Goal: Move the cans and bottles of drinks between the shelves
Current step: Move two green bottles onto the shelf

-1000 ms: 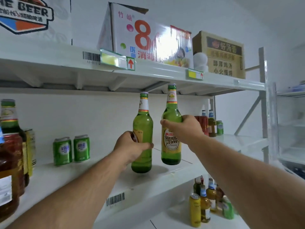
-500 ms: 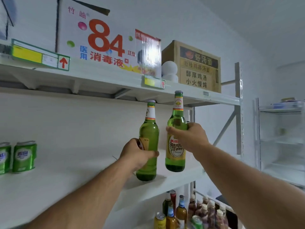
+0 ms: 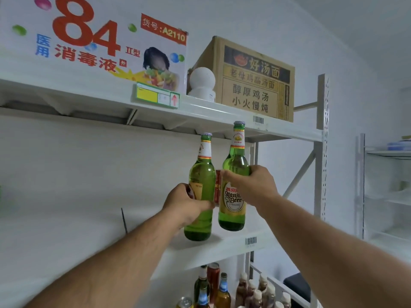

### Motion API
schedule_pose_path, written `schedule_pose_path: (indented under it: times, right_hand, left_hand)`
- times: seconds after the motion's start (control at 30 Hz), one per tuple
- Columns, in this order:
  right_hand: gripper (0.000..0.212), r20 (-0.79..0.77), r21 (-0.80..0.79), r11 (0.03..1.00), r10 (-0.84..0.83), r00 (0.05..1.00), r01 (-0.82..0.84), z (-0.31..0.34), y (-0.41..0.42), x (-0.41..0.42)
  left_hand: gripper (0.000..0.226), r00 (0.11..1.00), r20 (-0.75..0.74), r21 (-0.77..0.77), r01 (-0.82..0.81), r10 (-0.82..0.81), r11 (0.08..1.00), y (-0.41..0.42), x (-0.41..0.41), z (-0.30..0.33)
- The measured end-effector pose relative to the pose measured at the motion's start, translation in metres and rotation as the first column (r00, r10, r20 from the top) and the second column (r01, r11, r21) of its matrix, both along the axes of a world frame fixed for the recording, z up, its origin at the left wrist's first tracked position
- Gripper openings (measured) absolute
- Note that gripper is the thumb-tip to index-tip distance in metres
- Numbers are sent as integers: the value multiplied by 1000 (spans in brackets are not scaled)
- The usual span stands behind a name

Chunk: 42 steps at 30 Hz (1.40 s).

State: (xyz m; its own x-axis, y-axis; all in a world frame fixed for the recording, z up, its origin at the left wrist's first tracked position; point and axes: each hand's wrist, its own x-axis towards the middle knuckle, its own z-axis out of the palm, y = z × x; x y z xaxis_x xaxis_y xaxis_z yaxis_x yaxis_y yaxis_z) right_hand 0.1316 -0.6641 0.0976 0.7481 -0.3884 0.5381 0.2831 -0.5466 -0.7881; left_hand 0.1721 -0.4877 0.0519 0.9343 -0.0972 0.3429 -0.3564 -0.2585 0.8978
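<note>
Two green beer bottles, one in each hand, held upright above the middle shelf [image 3: 222, 247].

Left hand [image 3: 185, 204] wraps the body of the left bottle [image 3: 201, 185]; right hand [image 3: 253, 185] clasps the right bottle [image 3: 234, 196] at its shoulder, label facing out, slightly higher. Both bottles sit just beside each other, caps near the upper shelf [image 3: 200, 107], which carries a white carton [image 3: 100, 41] and a brown carton [image 3: 251, 81]. More bottles [image 3: 222, 290] stand on the shelf below.

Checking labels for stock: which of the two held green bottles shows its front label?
The bottle in the right hand, the right bottle: its oval label faces us; the left bottle is turned sideways.
</note>
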Motion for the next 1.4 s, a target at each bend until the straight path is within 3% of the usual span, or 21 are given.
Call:
schedule_pose_path:
  times: [0.33, 0.5, 1.4]
  right_hand:
    - [43, -1, -25, 999, 22, 1000, -22, -11, -42, 76]
    - [52, -21, -10, 999, 52, 998, -52, -2, -51, 121]
    - [58, -139, -54, 966, 242, 960, -252, 4, -46, 324]
  left_hand:
    - [54, 996, 36, 15, -88, 88, 996, -35, 66, 1]
    - [54, 994, 24, 5, -103, 103, 995, -41, 99, 1]
    - [44, 944, 2, -52, -330, 330, 943, -46, 208, 5]
